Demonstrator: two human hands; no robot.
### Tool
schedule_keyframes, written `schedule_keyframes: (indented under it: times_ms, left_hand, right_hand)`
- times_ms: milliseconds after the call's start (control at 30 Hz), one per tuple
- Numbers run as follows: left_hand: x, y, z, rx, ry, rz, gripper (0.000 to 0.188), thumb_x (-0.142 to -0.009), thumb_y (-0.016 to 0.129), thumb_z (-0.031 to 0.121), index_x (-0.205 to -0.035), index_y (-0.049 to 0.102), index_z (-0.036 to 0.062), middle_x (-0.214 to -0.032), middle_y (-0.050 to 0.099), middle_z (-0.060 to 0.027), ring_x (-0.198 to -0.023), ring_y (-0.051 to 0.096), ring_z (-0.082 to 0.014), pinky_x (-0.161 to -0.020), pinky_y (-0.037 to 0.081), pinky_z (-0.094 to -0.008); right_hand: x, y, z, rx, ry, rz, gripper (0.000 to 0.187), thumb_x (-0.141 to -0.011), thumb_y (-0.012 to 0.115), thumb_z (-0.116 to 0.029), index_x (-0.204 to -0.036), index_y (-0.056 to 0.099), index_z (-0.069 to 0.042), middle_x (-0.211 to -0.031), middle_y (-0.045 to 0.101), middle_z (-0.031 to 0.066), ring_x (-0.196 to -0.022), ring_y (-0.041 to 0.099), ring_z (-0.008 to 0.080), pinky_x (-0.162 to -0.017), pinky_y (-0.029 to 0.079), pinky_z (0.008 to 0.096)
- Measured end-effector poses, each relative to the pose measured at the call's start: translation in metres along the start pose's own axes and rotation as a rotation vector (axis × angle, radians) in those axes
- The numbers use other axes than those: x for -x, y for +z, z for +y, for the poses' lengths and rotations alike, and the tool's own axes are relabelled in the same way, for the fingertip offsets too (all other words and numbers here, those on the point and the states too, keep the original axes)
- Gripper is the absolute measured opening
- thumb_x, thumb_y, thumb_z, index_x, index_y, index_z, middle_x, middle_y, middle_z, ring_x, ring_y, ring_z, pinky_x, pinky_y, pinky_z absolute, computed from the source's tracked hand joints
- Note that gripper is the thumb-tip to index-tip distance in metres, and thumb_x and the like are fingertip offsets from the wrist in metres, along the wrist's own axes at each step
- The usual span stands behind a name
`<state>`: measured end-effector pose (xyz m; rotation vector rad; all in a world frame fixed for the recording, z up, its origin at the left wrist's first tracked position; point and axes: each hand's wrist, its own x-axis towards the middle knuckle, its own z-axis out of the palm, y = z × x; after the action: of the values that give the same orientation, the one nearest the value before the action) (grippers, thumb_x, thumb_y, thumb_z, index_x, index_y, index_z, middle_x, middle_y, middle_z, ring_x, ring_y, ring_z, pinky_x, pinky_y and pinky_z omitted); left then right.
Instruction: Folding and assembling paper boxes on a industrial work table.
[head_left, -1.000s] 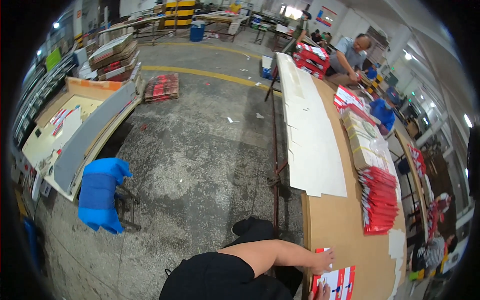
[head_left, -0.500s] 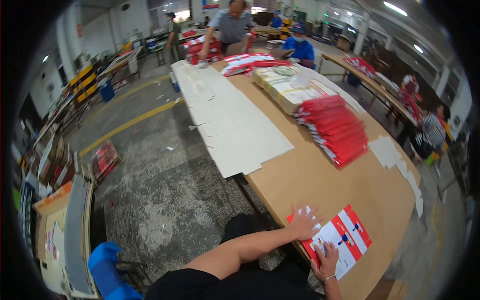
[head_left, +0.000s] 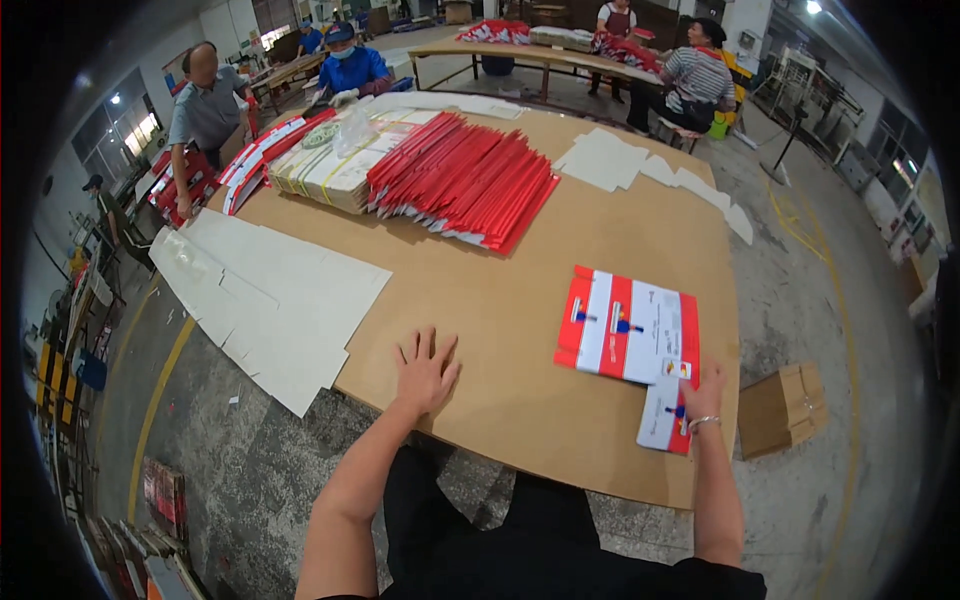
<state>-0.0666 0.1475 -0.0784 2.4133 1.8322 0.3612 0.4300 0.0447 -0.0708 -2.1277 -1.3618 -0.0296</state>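
Observation:
My left hand [head_left: 427,375] lies palm down on the brown tabletop [head_left: 480,330], its fingers spread, holding nothing. Farther right is a flat printed cardboard blank [head_left: 650,335] in red and white with small blue pictures; a narrower flap [head_left: 662,415] of it reaches toward me. My right hand [head_left: 706,392], with a bracelet at the wrist, is closed at the blank's right edge, beside that flap. The fingertips there are partly hidden. Beyond both hands, a fanned row of red printed blanks [head_left: 465,175] leans against a strapped stack of pale card [head_left: 325,165].
White sheets [head_left: 270,290] cover the table's left side; torn white pieces [head_left: 605,160] lie far right. An open cardboard box [head_left: 785,410] stands on the floor at right. Across the table are a person in blue [head_left: 350,70] and one in grey [head_left: 205,110].
The view has swung right and levelled. My left hand has left the blank for the bare tabletop at its left. My right hand has gone from the blank's face to its right edge.

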Motion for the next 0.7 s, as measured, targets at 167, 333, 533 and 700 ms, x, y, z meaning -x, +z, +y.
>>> schedule_keyframes:
  times_ms: [167, 333, 533, 700]
  left_hand:
    - [-0.008, -0.010, 0.007, 0.009, 0.041, 0.093, 0.050, -0.090, 0.052, 0.038, -0.137, 0.046, 0.0213, -0.146, 0.033, -0.0175, -0.135, 0.026, -0.0410, -0.106, 0.017, -0.0663]
    - [-0.003, -0.011, -0.004, 0.023, 0.016, 0.106, 0.049, -0.088, 0.054, 0.035, -0.135, 0.049, 0.0205, -0.146, 0.034, -0.0179, -0.134, 0.028, -0.0407, -0.106, 0.019, -0.0646]
    - [-0.004, -0.021, -0.003, 0.042, 0.018, 0.108, 0.051, -0.085, 0.056, 0.033, -0.134, 0.050, 0.0190, -0.144, 0.035, -0.0191, -0.133, 0.028, -0.0417, -0.106, 0.018, -0.0638]
    - [-0.010, -0.012, 0.009, 0.058, 0.044, 0.116, 0.050, -0.085, 0.057, 0.033, -0.133, 0.051, 0.0193, -0.141, 0.038, -0.0194, -0.130, 0.032, -0.0414, -0.106, 0.020, -0.0612]
  right_hand:
    - [-0.054, 0.007, 0.036, -0.816, 0.524, -0.406, 0.058, -0.088, 0.065, -0.017, -0.139, 0.041, -0.002, -0.117, 0.062, 0.0120, -0.103, 0.061, 0.0219, -0.093, 0.048, 0.0332]
    - [-0.103, 0.011, -0.009, -0.920, 0.201, -0.837, 0.049, -0.092, 0.060, -0.010, -0.137, 0.044, 0.000, -0.117, 0.063, 0.0104, -0.099, 0.062, 0.0134, -0.086, 0.051, 0.0284]
    - [-0.230, 0.119, -0.088, -0.474, -0.069, -0.506, 0.053, -0.081, 0.073, -0.020, -0.127, 0.056, 0.000, -0.106, 0.068, 0.0136, -0.090, 0.065, 0.0157, -0.081, 0.053, 0.0294]
    - [-0.286, 0.248, -0.175, -0.171, -0.077, -0.250, 0.059, -0.082, 0.067, -0.040, -0.128, 0.055, -0.005, -0.110, 0.066, 0.0215, -0.101, 0.064, 0.0330, -0.086, 0.051, 0.0416]
